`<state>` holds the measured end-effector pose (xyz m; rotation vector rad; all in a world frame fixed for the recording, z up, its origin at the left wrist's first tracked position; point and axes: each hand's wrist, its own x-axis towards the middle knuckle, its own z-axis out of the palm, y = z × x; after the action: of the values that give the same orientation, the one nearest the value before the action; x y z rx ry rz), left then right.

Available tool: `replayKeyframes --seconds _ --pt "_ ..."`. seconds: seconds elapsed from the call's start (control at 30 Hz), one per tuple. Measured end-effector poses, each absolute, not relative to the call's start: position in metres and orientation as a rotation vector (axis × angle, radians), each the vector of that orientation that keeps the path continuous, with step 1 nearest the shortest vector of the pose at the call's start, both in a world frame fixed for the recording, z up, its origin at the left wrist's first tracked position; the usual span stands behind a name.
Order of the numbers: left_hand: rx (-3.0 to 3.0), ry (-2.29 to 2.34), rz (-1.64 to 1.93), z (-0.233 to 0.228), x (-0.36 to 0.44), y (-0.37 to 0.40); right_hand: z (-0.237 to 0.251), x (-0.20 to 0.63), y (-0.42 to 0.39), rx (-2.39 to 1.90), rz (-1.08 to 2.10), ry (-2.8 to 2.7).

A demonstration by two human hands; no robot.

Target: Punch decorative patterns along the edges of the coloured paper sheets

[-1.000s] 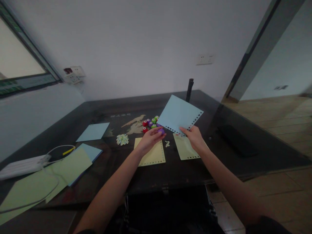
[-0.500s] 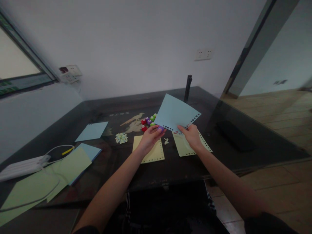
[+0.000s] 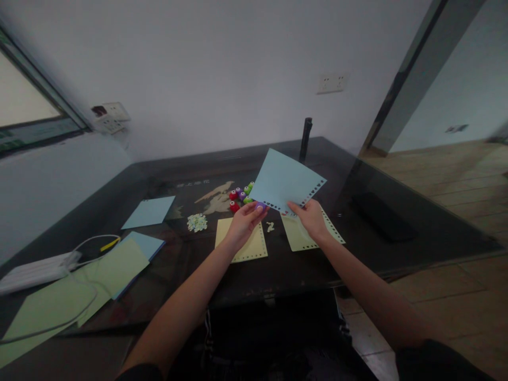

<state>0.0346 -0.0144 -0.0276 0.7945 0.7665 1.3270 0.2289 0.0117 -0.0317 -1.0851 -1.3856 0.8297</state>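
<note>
Left hand (image 3: 244, 222): fingers curled around a purple punch (image 3: 261, 205) at the sheet's lower left edge; whether paper sits in its slot, cannot tell. Punch probably light, hard, slightly slippery; best gripped by its rounded sides. Blue sheet (image 3: 288, 180): raised above the tabletop (image 3: 278, 278), tilted; likely light, flexible, easily creased, weakest along the holes. Right hand (image 3: 313, 219): pinching its lower, punched edge, thumb on top; the unpunched margin should be sturdier.

The left hand (image 3: 243, 223) partly hides what seems a purple punch (image 3: 261, 205).
</note>
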Motion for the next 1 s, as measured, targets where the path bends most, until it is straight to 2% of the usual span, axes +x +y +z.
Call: replayKeyframes --seconds 0.67,0.87,1.0 --pt "0.810 0.862 1.310 -0.026 0.036 -0.019 -0.015 0.226 -0.001 -1.138 0.744 -1.506" --pt "0.861 0.914 1.276 -0.025 0.035 -0.020 -0.018 0.225 0.002 -1.087 0.854 -1.478" --pt "0.847 0.940 1.280 -0.027 0.035 -0.019 -0.021 0.225 0.003 -1.064 1.065 -1.400"
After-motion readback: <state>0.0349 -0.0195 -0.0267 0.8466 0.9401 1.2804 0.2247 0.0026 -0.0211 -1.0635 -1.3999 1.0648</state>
